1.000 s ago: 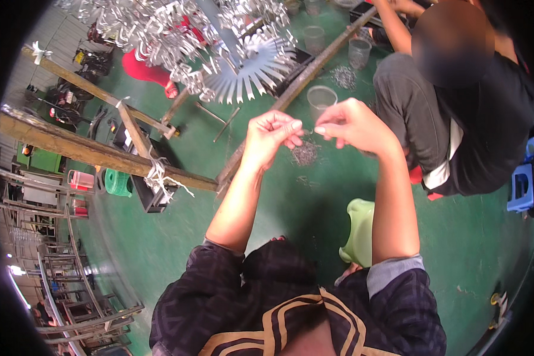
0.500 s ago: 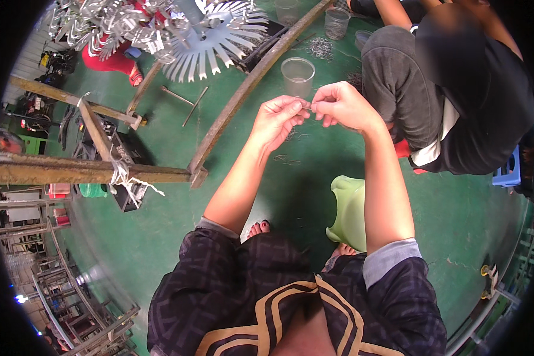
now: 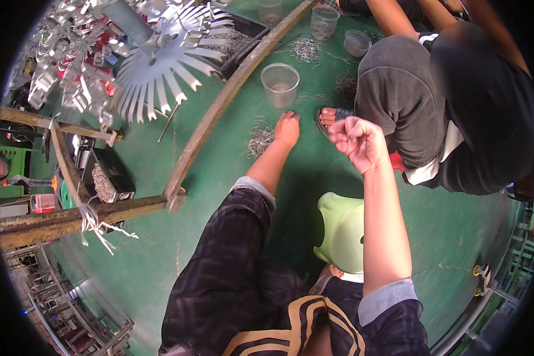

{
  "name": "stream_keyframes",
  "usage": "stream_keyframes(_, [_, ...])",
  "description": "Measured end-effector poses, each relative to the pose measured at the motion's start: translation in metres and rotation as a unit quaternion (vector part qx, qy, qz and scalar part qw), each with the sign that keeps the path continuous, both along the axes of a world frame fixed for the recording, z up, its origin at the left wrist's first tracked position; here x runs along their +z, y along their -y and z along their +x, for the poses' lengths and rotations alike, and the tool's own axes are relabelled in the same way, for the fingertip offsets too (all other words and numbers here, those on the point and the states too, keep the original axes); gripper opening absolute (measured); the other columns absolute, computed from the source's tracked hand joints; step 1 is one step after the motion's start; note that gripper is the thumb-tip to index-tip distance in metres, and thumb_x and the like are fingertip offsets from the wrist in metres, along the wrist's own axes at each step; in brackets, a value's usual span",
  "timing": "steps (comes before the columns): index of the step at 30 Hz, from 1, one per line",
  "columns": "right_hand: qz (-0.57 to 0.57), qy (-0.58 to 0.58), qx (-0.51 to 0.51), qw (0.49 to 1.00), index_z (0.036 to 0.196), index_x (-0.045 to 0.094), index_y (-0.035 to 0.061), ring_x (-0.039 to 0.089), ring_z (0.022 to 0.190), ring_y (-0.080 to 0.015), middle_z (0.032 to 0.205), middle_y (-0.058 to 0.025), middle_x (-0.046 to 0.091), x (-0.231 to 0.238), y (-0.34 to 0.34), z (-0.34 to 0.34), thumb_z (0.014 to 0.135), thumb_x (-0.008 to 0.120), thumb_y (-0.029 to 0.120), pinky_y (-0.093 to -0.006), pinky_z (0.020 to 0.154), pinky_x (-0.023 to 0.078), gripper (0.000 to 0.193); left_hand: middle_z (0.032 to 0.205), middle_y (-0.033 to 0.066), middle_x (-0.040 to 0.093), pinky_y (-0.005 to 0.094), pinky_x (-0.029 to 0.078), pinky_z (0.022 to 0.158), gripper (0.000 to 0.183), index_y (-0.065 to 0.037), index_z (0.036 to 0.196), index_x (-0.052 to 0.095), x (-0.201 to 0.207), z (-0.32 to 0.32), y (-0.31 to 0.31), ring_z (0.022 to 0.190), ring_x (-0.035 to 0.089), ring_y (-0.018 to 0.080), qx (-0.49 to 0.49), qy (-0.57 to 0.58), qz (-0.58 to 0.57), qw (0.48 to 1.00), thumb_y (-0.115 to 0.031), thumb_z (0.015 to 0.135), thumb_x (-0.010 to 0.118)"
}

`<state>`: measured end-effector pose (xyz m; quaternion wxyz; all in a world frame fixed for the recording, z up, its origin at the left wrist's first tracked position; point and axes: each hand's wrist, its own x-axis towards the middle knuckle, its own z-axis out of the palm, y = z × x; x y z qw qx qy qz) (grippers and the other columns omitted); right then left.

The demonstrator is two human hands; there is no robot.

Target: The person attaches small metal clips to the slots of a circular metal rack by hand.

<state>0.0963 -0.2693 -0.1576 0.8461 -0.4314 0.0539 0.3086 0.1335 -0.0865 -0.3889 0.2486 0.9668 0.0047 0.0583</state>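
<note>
My left hand (image 3: 286, 129) reaches down to the green floor, its fingers bent together and the tips mostly hidden; whatever they hold I cannot make out. Just beyond it stands a clear plastic cup (image 3: 280, 86). To the left of that hand lies a loose pile of small bent wire pieces (image 3: 260, 142). My right hand (image 3: 359, 142) is raised in the air, palm partly showing, with half-curled fingers apart and slightly blurred. No object shows in it.
A light green plastic stool (image 3: 341, 231) stands below my right forearm. Close on the right crouches another person (image 3: 391, 77). A wooden beam (image 3: 231, 89) runs along the left, beside a rack of metal parts (image 3: 160, 65). More wire pieces (image 3: 305, 51) lie farther off.
My hands were together near the cup, fingertips pinched at a tiny piece. They have parted: the left has dropped to the floor, the right has moved right and lower. The view has shifted.
</note>
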Motion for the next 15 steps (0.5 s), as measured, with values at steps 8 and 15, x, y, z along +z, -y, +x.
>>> stream_keyframes(8, [0.007,-0.089,0.020,0.996,0.060,0.039,0.0069,0.036,0.038,-0.0128,0.058,-0.0108,0.047,-0.025,0.011,-0.002,0.066,0.047,0.011,-0.0202,0.031,0.024,0.011,0.117,0.0081,0.053,0.0357,0.044,0.089,0.028,-0.003,0.104,0.060,-0.014,0.043,0.011,0.111,0.047,0.0243,-0.099,0.005,0.187,0.977,-0.012,0.084,0.043])
stream_keyframes(15, [-0.064,-0.119,0.011,0.991,0.070,0.045,0.0062,0.033,0.038,-0.0075,0.056,-0.0040,0.044,-0.029,0.015,-0.005,0.075,0.053,0.016,-0.0183,0.032,0.021,0.013,0.109,0.0113,0.056,0.0354,0.049,0.081,0.023,-0.002,0.092,0.063,-0.006,0.069,0.023,0.101,0.053,0.0251,-0.037,-0.071,0.088,0.993,-0.014,0.085,0.045])
